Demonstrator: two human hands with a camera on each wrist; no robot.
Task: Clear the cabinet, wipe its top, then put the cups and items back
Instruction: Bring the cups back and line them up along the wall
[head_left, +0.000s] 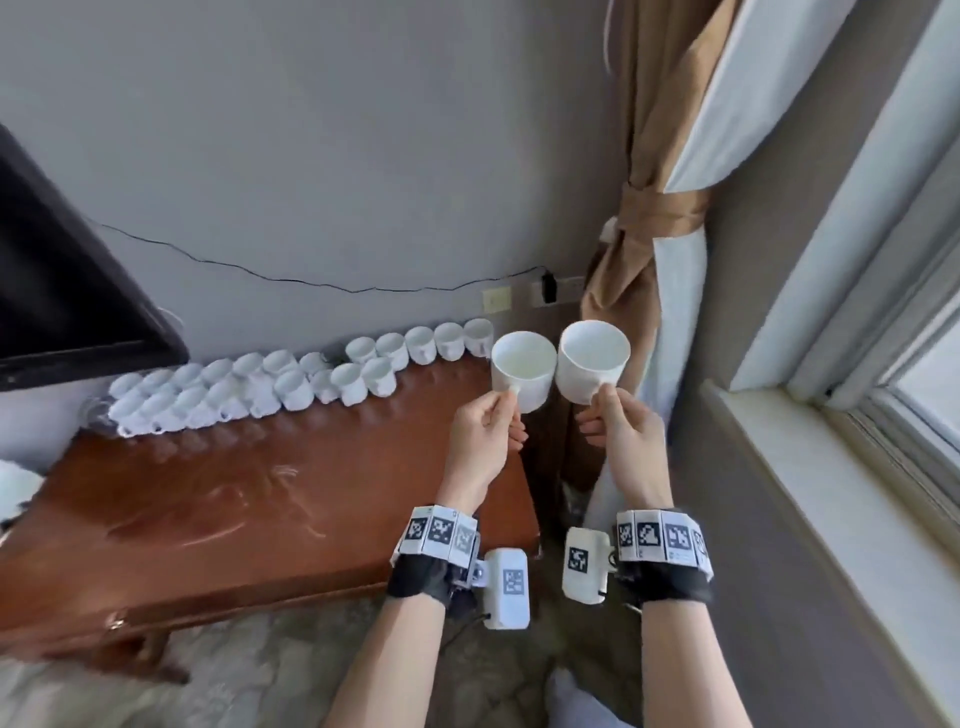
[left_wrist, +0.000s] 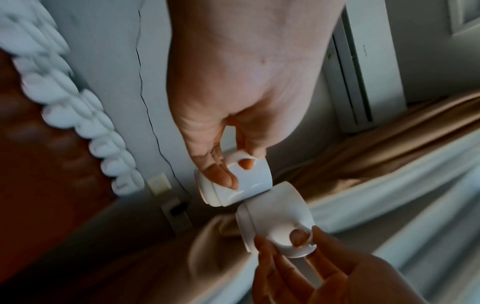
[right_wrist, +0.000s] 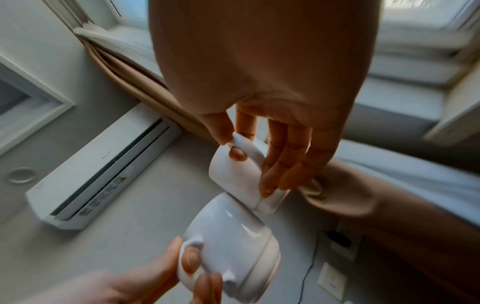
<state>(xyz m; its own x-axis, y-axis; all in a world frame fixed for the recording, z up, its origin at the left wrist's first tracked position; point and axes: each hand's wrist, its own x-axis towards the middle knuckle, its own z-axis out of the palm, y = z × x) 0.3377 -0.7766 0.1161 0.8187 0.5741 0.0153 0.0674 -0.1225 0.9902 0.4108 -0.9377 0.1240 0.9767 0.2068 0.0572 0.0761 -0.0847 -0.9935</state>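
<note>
I hold two white cups side by side in the air over the right end of the red-brown cabinet top, and their sides touch. My left hand pinches the handle of the left cup, with a finger through the loop in the left wrist view. In the same way my right hand pinches the handle of the right cup, shown in the right wrist view. Both cups open towards me and look empty. Several white cups lie in rows along the wall at the back of the cabinet.
A black screen stands at the cabinet's left end. A tied brown and white curtain hangs just right of the cups, with a window sill beyond it. A thin cable runs along the wall to a socket.
</note>
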